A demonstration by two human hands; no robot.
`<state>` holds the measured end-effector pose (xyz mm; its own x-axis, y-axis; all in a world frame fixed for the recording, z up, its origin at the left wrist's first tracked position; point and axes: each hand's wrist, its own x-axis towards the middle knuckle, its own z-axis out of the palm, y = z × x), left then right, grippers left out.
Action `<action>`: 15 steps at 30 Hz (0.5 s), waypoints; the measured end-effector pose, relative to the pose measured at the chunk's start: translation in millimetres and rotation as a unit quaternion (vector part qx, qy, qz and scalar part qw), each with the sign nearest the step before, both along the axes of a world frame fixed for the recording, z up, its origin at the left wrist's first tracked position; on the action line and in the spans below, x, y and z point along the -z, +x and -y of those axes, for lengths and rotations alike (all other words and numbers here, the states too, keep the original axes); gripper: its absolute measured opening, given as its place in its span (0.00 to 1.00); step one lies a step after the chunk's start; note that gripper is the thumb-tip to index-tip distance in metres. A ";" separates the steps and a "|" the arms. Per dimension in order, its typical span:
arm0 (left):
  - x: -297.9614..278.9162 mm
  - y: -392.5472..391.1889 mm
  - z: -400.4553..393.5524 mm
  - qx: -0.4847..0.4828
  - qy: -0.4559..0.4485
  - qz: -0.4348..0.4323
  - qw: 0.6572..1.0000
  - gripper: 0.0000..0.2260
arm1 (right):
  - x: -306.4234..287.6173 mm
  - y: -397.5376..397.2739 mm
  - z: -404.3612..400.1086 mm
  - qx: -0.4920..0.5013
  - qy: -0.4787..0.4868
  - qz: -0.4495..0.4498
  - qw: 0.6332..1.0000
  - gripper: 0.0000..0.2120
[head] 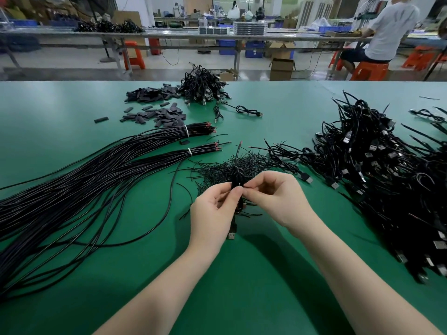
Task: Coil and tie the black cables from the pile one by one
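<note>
Hands at frame centre, above green table mat (254, 274). Left hand (212, 209) curled round coiled black cable bundle (235, 181), thumb and forefinger pinching it upright; silver USB plug (231, 235) hanging below palm. Right hand (278, 197) pinching thin black twist tie (246, 187) at bundle's waist, other fingers curled. Loose heap of black ties (217, 169) just behind hands, 12 o'clock. Pile of black USB cables (377, 170) at 3 o'clock. Long straight black wire bundles with white bands (96, 165) at 9 o'clock. Small coiled-cable heap (203, 85) far 12 o'clock, dark sleeve pieces (157, 114) at 11 o'clock
</note>
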<state>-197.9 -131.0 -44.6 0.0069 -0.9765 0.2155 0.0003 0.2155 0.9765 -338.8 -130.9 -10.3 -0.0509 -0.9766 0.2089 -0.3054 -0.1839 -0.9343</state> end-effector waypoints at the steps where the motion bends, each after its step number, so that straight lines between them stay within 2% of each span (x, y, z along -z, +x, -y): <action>1: -1.7 0.4 0.0 0.000 0.016 -0.015 1.000 0.07 | -1.3 0.6 0.0 0.002 -0.020 -0.026 0.999 0.08; 4: -7.1 0.4 -0.3 0.012 0.077 -0.083 0.993 0.06 | -6.3 1.6 -1.0 0.005 -0.104 -0.119 0.987 0.06; 8: -13.1 -1.1 0.5 0.038 0.142 -0.158 0.976 0.07 | -8.6 -1.4 -2.5 -0.004 -0.230 -0.232 0.945 0.04; 10: -15.2 -0.2 0.8 0.042 0.186 -0.169 0.967 0.07 | -6.2 -2.7 -1.8 -0.011 -0.280 -0.296 0.913 0.05; 13: -16.3 4.4 3.0 0.088 0.251 -0.197 0.944 0.09 | -1.5 -1.8 -0.6 -0.020 -0.363 -0.409 0.837 0.07; 15: -17.5 8.1 4.9 0.129 0.291 -0.247 0.915 0.08 | 0.4 -0.8 -0.1 -0.022 -0.394 -0.421 0.817 0.08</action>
